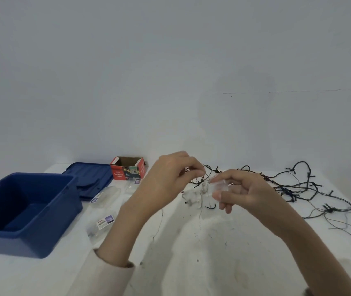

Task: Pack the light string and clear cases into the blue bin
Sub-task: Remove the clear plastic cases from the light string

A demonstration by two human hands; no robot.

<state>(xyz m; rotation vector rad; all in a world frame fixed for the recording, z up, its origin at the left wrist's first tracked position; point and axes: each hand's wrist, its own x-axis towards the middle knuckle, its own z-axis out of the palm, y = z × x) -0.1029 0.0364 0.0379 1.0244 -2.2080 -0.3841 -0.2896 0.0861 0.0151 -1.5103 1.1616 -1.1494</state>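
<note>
The left hand (170,178) pinches a thin pale wire (200,212) in its grip; the right hand (240,193) pinches a small clear plastic case (220,185). The dark tangled light string (298,186) sprawls rightward on the white surface (213,263), the open blue plastic bin (31,242) far left. Probably untangling; next, gather the loops.

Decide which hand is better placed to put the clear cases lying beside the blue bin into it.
Probably the left hand: the cases and bin lie on its side. The right hand is farther off, holding another case.
</note>
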